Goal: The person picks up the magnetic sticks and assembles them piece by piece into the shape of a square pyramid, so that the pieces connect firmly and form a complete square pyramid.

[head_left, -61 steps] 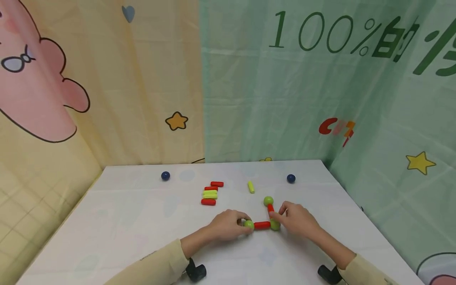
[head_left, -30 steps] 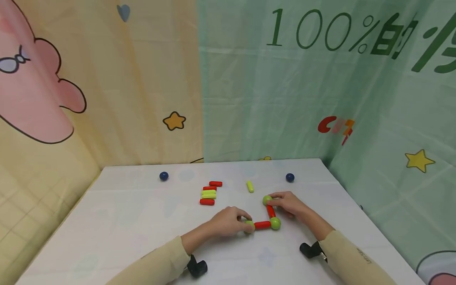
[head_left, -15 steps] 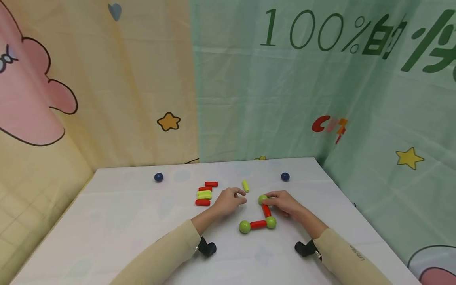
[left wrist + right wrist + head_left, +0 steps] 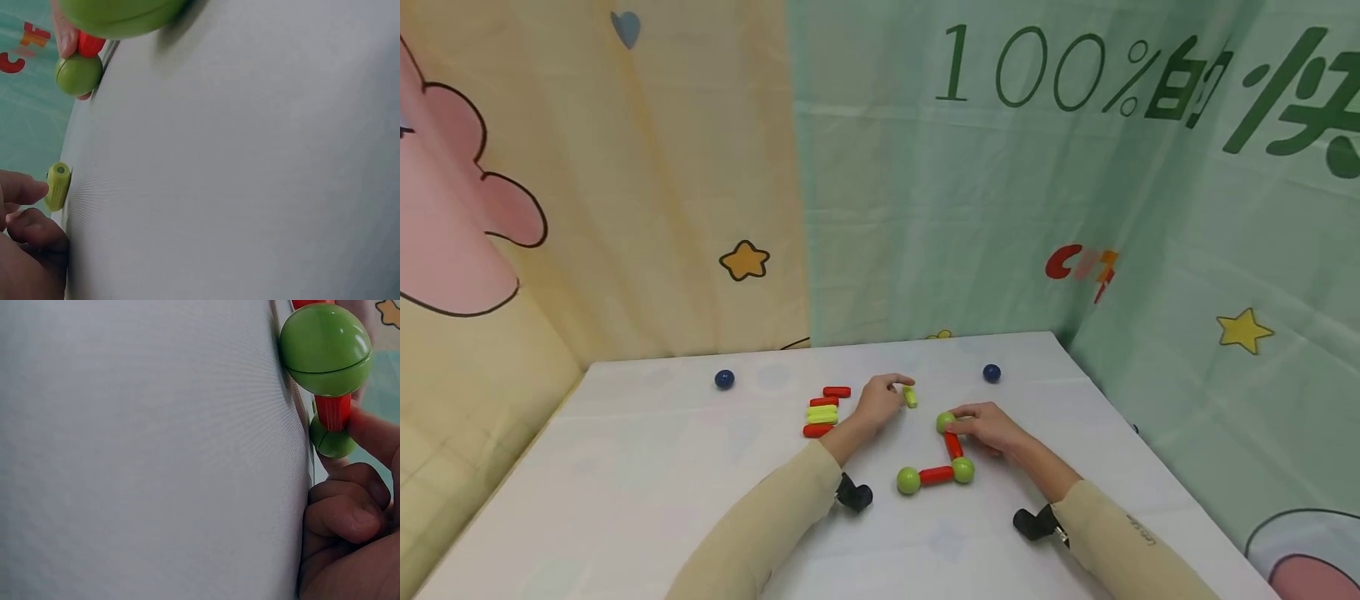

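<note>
The yellow stick (image 4: 912, 399) is laid on the white table (image 4: 625, 500), just beside the left hand (image 4: 879, 402), whose thumb and finger are held apart. Nearer, rightward, three green balls (image 4: 908, 480) are joined by two red sticks (image 4: 936, 476), the far ball (image 4: 943, 422) being pinched by the right hand (image 4: 990, 427).

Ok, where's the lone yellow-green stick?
In the head view, the stick lies slightly right of centre, by the left hand, beyond the green ball the right hand holds.
</note>
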The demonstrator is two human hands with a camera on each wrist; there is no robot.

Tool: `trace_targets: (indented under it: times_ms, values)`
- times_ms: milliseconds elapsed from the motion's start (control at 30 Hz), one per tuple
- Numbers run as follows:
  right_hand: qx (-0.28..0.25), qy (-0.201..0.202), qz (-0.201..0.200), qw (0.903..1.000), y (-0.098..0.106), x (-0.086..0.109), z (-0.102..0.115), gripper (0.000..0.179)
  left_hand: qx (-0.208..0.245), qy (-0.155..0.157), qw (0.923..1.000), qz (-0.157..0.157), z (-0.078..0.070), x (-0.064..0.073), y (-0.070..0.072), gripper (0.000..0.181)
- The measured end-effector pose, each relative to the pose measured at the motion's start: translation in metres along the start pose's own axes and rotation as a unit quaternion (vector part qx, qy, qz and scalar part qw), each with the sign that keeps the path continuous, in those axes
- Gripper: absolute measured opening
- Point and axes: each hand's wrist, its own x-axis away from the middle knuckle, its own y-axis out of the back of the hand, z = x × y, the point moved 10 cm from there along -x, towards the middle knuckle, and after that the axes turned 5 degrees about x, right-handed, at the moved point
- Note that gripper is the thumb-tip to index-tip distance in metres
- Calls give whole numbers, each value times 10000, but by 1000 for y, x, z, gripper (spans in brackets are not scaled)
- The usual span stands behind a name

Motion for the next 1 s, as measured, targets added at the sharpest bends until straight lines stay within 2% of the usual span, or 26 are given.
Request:
trace_targets:
  times_ms: [233,467,700,1000]
  values:
    - [-83,-1,-19,10000,0,2,2,41,-174,-173,9996,170,0,-5,-2,43]
    - [-87,-12,-15,10000,-1,3,2,40,-511,-61,9987,23,4,-10,-1,38]
    - [-72,-67,-91,9999,-2,1,0,41,-704,55,9973,-194,5,-10,0,25]
    - [-23,-55,-102,9999,-2,2,0,40,-970,-24,9950,-232,2,-6,-1,16]
